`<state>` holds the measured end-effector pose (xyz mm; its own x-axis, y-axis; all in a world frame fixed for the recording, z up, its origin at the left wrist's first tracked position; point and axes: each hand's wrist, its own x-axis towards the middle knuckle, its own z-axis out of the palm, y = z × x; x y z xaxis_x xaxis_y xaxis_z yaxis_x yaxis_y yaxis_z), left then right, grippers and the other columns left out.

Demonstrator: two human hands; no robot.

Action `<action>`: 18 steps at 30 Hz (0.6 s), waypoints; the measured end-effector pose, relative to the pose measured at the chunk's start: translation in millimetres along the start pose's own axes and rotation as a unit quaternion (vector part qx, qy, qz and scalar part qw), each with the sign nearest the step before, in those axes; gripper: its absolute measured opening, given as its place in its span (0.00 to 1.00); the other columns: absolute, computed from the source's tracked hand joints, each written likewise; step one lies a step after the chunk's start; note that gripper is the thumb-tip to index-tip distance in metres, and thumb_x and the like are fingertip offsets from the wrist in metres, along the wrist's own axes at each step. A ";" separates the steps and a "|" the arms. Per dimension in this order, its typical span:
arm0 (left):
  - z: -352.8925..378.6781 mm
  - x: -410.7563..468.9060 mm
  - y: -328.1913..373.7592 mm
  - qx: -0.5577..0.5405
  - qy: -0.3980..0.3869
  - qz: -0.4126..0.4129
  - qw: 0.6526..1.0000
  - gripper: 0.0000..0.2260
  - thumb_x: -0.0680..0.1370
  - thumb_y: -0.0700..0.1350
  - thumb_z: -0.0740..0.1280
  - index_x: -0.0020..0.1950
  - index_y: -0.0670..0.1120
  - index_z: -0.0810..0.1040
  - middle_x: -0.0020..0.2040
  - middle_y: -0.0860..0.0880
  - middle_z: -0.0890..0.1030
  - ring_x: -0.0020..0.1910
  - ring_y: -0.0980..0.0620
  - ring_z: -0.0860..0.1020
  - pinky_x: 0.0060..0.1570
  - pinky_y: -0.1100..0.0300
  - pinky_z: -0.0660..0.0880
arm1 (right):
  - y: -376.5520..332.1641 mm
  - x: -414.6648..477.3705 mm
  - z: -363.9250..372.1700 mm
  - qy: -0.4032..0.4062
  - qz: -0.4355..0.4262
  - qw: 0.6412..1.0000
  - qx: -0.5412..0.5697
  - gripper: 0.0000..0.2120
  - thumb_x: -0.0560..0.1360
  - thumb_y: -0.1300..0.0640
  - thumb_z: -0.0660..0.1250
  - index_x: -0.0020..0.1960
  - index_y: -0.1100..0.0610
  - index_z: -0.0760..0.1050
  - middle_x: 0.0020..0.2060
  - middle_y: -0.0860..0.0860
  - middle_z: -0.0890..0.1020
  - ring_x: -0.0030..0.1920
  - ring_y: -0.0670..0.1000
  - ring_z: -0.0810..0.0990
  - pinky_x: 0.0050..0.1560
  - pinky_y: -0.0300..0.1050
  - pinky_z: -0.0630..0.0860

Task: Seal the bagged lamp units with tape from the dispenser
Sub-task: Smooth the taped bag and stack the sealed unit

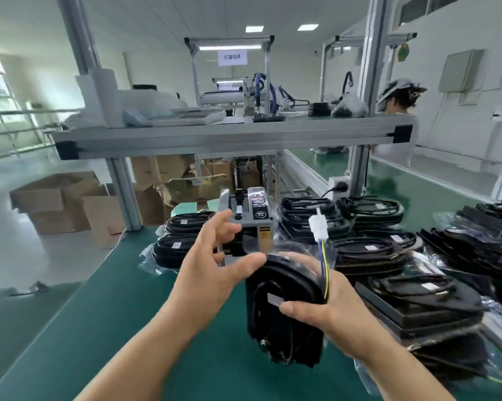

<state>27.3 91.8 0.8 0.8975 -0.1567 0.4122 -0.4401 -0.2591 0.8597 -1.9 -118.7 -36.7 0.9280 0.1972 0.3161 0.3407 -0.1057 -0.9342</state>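
Left hand (212, 267): hovering open just in front of the tape dispenser (252, 215), fingers spread, thumb wide apart, holding nothing; thumb tip is lying right by the top of the bag, contact unclear
Right hand (328, 311): gripping the bagged lamp unit (284, 308) upright above the bench (128, 314), thumb pressing on the front face, fingers wrapping behind
Wires: yellow and blue leads with a white connector (317, 224) are sticking up past the bag top, between the unit and the dispenser
Step in hand: looks like fetching a strip; the bag mouth is pointing toward the dispenser and no tape is showing across it yet
Tape: something pale and translucent is showing at the dispenser's mouth, too blurred to call it a cut strip
Next move calls for: left fingertips pinching the strip by its free end and pulling it clear; right hand holding the unit steady with the bag mouth folded flat; leads are needing to be kept off the tape line
Edges: dispenser is standing close behind the unit; stacks of bagged units (417, 256) are crowding the right side up to the right forearm; two more units (177, 235) are sitting just left of the dispenser
Open room: green bench surface is showing left of the hands and toward the body, with the bench edge dropping to the floor further left; the overhead shelf (229, 137) is sitting well above the hands
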 end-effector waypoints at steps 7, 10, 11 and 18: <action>1.0 24.7 -9.8 -0.085 -0.078 -0.035 0.993 0.07 0.66 0.49 0.76 0.42 0.49 0.86 0.39 0.52 0.84 0.40 0.59 0.80 0.42 0.69 0.75 | 8.9 2.4 1.8 -0.069 0.032 0.997 -0.005 0.30 0.66 0.57 0.79 0.66 0.43 0.75 0.59 0.52 0.84 0.60 0.53 0.82 0.62 0.45 0.77; 1.3 31.7 -20.1 -0.139 -0.088 -0.055 0.985 0.08 0.65 0.49 0.77 0.39 0.47 0.86 0.36 0.50 0.82 0.37 0.55 0.78 0.40 0.65 0.75 | 12.3 4.0 0.4 -0.083 0.036 0.996 -0.026 0.30 0.68 0.57 0.79 0.66 0.40 0.75 0.60 0.48 0.83 0.61 0.50 0.82 0.63 0.44 0.76; 2.1 33.9 -25.6 -0.169 -0.083 -0.073 0.979 0.09 0.65 0.51 0.77 0.39 0.46 0.86 0.35 0.49 0.81 0.36 0.54 0.76 0.39 0.63 0.74 | 13.1 5.1 0.7 -0.081 0.034 0.995 -0.036 0.30 0.68 0.57 0.79 0.66 0.39 0.75 0.60 0.46 0.83 0.61 0.49 0.82 0.62 0.42 0.76; 22.1 80.5 -90.7 -0.289 0.179 -0.383 0.859 0.09 0.80 0.46 0.69 0.42 0.45 0.81 0.30 0.51 0.78 0.25 0.59 0.72 0.22 0.67 0.70 | 32.5 13.1 4.6 0.071 0.048 0.996 -0.008 0.30 0.68 0.70 0.77 0.64 0.48 0.76 0.51 0.43 0.86 0.52 0.44 0.85 0.51 0.29 0.76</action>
<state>138.8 81.6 -50.7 0.9146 0.1782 -0.3629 0.2771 0.3774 0.8836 20.6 -115.0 -63.7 0.9679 0.0454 0.2471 0.2510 -0.1329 -0.9588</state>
